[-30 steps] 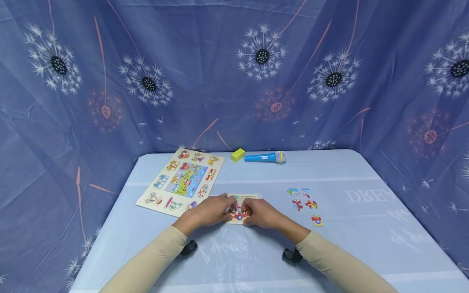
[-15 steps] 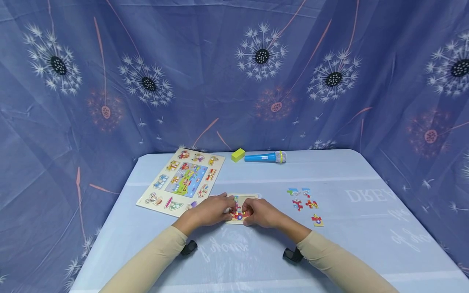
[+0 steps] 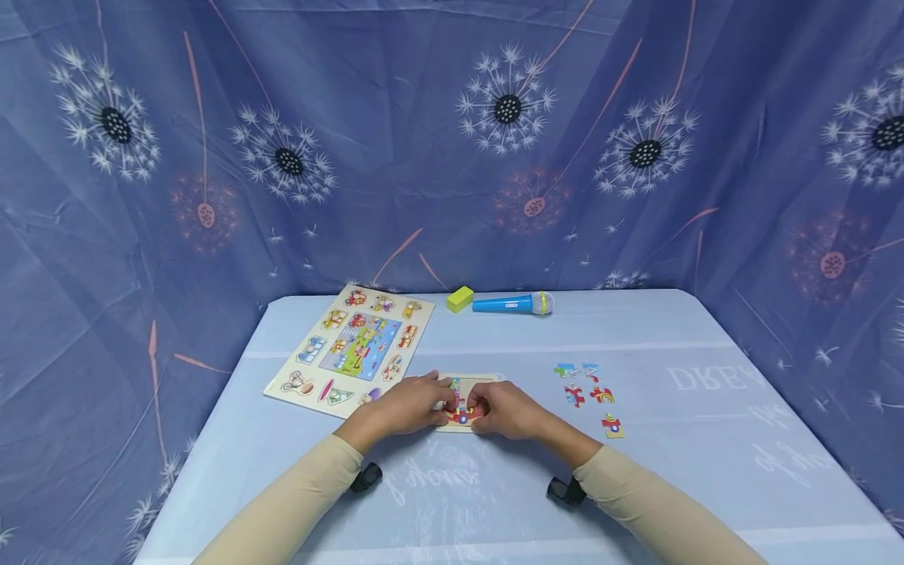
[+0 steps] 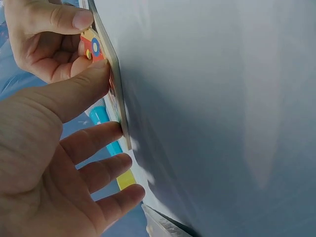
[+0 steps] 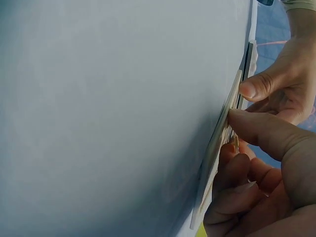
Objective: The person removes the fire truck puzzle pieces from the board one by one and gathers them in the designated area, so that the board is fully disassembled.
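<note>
A small wooden puzzle tray (image 3: pixel 448 429) lies on the table between both hands, with red-vehicle pieces inside. My left hand (image 3: pixel 404 406) rests at its left side. In the left wrist view the thumb touches the tray's near side while the other visible fingers are spread and fairly straight. My right hand (image 3: pixel 514 410) bends over the tray's right part, its thumb and curled fingers pinching a puzzle piece (image 4: pixel 94 45) with a blue wheel. That piece shows only as a thin edge in the right wrist view. Fingers hide much of the tray's inside.
Several loose puzzle pieces (image 3: pixel 575 395) lie to the right on the table. A large picture board (image 3: pixel 282 384) is left of the tray, close to the left hand. A yellow block (image 3: pixel 460 299) and a blue toy microphone (image 3: pixel 504 304) sit at the back edge.
Both hands stay over the tray with only small finger shifts at the pieces. The loose pieces, board, block and microphone stay where they were.
</note>
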### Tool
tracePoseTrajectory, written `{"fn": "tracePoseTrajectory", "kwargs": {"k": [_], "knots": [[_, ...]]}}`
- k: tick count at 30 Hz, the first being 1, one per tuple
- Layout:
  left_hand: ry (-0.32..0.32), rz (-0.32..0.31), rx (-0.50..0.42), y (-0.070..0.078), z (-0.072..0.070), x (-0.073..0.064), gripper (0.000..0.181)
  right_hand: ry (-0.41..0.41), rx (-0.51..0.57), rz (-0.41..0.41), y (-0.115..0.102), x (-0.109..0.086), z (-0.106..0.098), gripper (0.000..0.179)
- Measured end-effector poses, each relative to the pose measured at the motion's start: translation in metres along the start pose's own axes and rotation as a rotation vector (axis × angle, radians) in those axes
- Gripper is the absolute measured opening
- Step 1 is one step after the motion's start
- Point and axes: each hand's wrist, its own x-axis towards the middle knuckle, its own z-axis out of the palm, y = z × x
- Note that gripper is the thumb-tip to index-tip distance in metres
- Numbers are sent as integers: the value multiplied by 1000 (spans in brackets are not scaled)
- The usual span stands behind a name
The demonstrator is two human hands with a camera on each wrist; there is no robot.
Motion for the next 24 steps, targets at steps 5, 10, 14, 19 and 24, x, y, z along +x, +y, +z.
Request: {"fn": "tracePoseTrajectory", "kwargs": {"k": [5, 10, 14, 19, 24], "knots": [[-9, -12, -4, 1, -2, 1, 9, 8, -16, -3, -1, -2, -3, 21], [-5, -4, -3, 0, -2, 1, 10, -1, 36, 0, 4, -8, -12, 20], [-7, -7, -2, 0, -3, 1, 11, -42, 112, -15, 20, -22, -26, 20], [-13, -20, -13, 1, -2, 0, 10, -67, 129, 11, 51, -55, -49, 22], [-22, -27, -31, 1, 0, 0, 6, 11, 84, 29, 83, -96, -71, 22]]}}
